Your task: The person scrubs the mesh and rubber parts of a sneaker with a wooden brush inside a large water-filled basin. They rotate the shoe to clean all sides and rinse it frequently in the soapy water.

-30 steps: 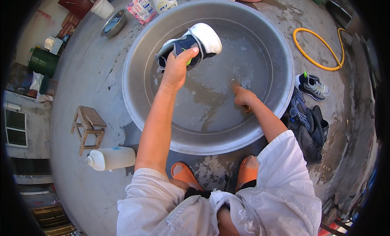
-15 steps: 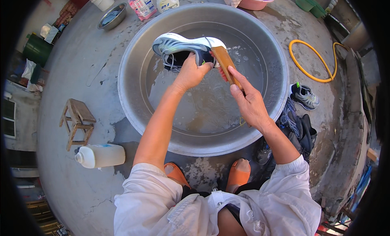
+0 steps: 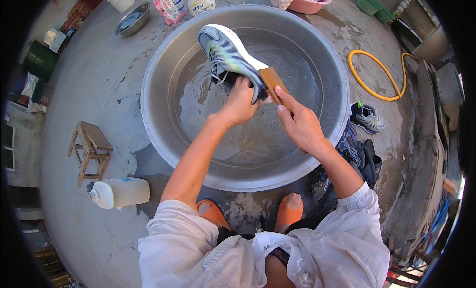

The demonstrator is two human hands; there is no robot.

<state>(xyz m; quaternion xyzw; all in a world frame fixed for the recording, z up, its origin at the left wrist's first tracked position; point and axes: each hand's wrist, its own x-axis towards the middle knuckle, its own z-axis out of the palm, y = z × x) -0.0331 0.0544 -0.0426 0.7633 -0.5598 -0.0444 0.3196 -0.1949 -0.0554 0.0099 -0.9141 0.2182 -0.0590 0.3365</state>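
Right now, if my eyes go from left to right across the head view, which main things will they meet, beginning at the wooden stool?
Wooden stool, small metal bowl, held sneaker, wooden brush, yellow hose.

Grey concrete floor [image 3: 94,223], wet in patches. Central on it: wide round grey metal basin [image 3: 157,104]. Clockwise around basin: round pink plastic tub [image 3: 308,6], 1 o'clock; looped yellow hose [image 3: 387,97], 3; white plastic bottle [image 3: 124,192] on its side, 8; small brown wooden stool [image 3: 95,137], 8–9.
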